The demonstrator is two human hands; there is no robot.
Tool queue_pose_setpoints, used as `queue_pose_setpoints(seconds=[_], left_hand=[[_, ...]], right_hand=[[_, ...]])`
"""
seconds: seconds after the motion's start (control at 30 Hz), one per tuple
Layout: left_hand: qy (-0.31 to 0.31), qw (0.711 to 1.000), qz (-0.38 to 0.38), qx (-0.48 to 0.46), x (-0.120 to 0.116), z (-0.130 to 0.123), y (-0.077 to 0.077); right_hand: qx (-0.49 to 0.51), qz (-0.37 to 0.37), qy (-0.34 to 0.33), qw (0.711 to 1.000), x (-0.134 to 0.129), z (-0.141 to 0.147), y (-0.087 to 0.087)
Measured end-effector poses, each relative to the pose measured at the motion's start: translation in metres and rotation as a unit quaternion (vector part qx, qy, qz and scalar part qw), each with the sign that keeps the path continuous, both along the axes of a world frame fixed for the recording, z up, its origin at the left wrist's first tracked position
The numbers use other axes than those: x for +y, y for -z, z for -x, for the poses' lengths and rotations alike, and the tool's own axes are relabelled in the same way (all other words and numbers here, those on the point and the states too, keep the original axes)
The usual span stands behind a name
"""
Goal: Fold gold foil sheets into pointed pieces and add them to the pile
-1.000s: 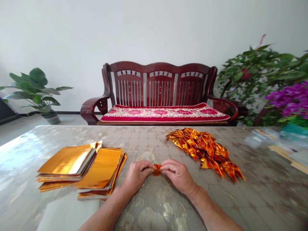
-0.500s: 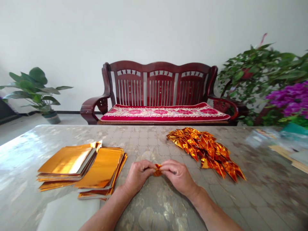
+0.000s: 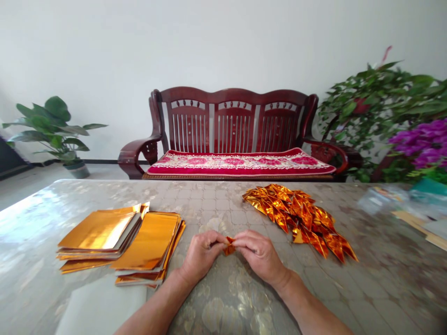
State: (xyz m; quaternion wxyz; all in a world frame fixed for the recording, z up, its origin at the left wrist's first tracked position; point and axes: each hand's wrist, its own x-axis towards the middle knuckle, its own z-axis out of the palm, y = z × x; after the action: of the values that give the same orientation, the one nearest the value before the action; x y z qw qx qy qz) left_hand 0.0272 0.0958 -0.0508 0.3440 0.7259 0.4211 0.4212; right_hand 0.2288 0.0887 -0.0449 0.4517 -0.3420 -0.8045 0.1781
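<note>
White wall fills the back of the room behind a dark red wooden settee point(image 3: 233, 121) with a red floral cushion point(image 3: 240, 164) along its seat, a potted green plant point(image 3: 52, 131) stands on the floor to the left of it, and a leafy plant point(image 3: 370, 107) with purple flowers point(image 3: 419, 150) crowds in on the right. Nearer me spreads the mottled grey surface point(image 3: 216, 195), and on its left lie two stacks of gold foil sheets point(image 3: 99, 232) point(image 3: 150, 246), side by side and just touching, with a pale flat sheet point(image 3: 99, 308) near its front edge. To the right sits a loose pile of pointed folded gold foil pieces point(image 3: 300, 221), and beyond that, blurred at the far right corner, clear plastic packets point(image 3: 380, 200) lie by some flat card point(image 3: 412, 224). My left hand point(image 3: 202, 253) and right hand point(image 3: 259, 255) are close together, both pinching a small folded piece of gold foil point(image 3: 229, 245) between them, midway between the stacks and the pile
</note>
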Motion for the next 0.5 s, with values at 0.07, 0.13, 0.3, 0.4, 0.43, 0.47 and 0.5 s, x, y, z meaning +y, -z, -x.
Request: queue_pose_setpoints(seconds=[0.07,0.13,0.3,0.4,0.43,0.47,0.5], left_hand=[[0.007,1.0,-0.021,0.011,-0.0013,0.0002,-0.0009],[0.009,0.999,-0.046,0.024,-0.0026,0.0003,-0.0019],[0.017,0.996,-0.088,0.022,-0.0047,0.0005,-0.0048],[0.015,0.995,-0.099,0.014,-0.0049,0.0,-0.0063],[0.013,0.995,-0.098,0.012,-0.0049,-0.0002,-0.0065],[0.01,0.995,-0.095,0.011,-0.0049,-0.0005,-0.0066],[0.008,0.996,-0.091,0.01,-0.0049,-0.0008,-0.0064]], right_hand=[[0.0,-0.003,0.004,1.0,-0.0014,0.0008,-0.0005],[0.003,-0.007,0.008,1.0,-0.0028,0.0018,-0.0017],[0.027,-0.005,0.017,0.999,-0.0045,0.0043,-0.0043],[0.038,0.002,0.024,0.999,-0.0052,0.0056,-0.0047],[0.039,0.004,0.025,0.999,-0.0054,0.006,-0.0047],[0.041,0.005,0.026,0.999,-0.0057,0.0063,-0.0046],[0.042,0.008,0.025,0.999,-0.0059,0.0066,-0.0045]])
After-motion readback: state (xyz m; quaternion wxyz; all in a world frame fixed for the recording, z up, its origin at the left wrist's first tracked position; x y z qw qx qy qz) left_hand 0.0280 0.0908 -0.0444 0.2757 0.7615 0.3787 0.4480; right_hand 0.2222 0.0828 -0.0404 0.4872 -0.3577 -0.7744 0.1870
